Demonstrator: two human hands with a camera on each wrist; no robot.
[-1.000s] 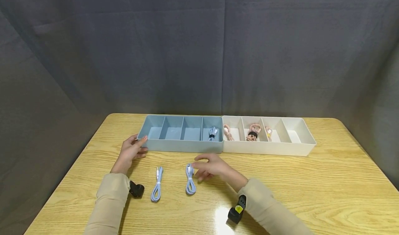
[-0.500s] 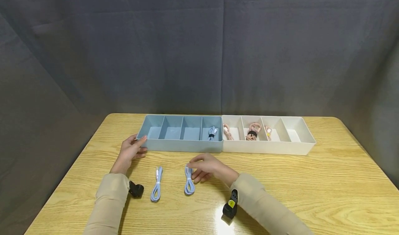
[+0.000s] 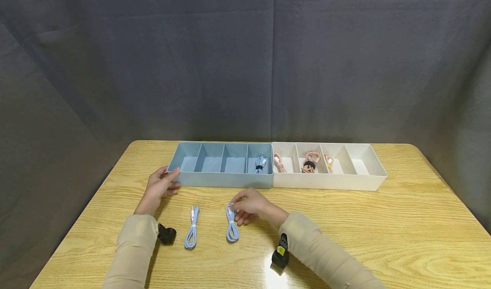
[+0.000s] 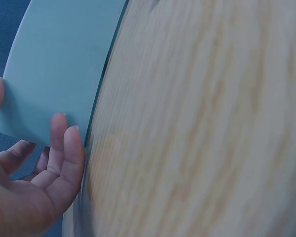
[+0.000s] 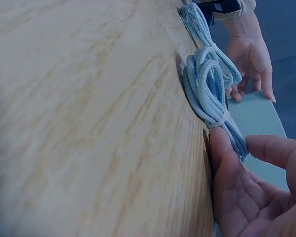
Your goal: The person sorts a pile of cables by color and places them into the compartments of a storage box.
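Note:
A blue divided storage box (image 3: 220, 179) stands at the back of the table, and my left hand (image 3: 158, 186) holds its near left corner, thumb on the rim and fingers against the outside. A coiled light-blue charging cable (image 3: 232, 232) lies before the box. My right hand (image 3: 251, 204) pinches its far end between thumb and forefinger; in the right wrist view the coil (image 5: 204, 91) appears with a pale tie round it. Left of it lies a second coiled light-blue cable (image 3: 191, 237), untouched. The box's rightmost compartment holds a light-blue cable with a black strap (image 3: 260, 163).
A white divided box (image 3: 330, 181) adjoins the blue one on the right. Pink coiled cables (image 3: 310, 161) lie in three of its compartments; one has a black strap. A dark curtain (image 3: 215, 67) hangs behind the wooden table (image 3: 383, 238).
My right hand has moved slightly left onto the cable's far end and now pinches it; the cable has shifted little. My left hand has stayed at the blue box's corner.

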